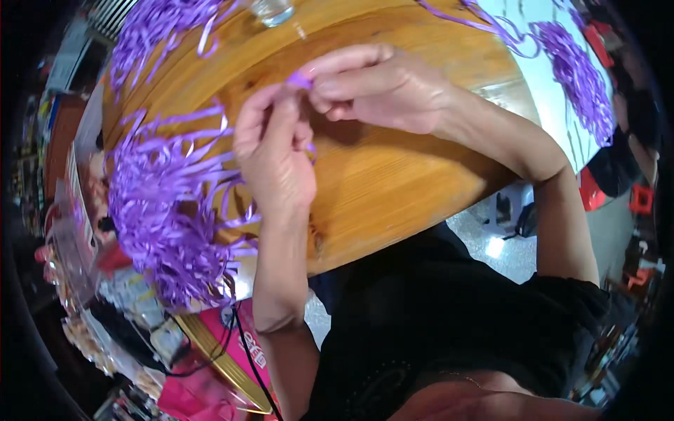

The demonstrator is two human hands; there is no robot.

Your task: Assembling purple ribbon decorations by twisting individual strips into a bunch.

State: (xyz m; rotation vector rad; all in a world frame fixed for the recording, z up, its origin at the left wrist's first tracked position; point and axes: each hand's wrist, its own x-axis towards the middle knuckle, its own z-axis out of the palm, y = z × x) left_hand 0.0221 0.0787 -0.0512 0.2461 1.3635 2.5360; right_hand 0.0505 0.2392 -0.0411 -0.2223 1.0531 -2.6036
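Above the wooden tabletop (pixel 379 168), both my hands meet at a small piece of purple ribbon (pixel 300 80). My left hand (pixel 274 144) pinches it between thumb and forefinger, with the other fingers curled in. From the right, my right hand (pixel 390 88) is closed on the same ribbon, its forefinger stretched along the top and its thumb below. A short purple end shows beside my left hand's curled fingers. Most of the held ribbon is hidden by the fingertips, so I cannot tell its exact shape.
A large heap of purple ribbon strips (pixel 161 210) lies left of my left forearm. Another bunch (pixel 165 31) is at the far left, near a clear glass (pixel 272 11). More ribbon (pixel 572 77) lies on a white surface at right. A black cable (pixel 253 351) hangs beside the left arm.
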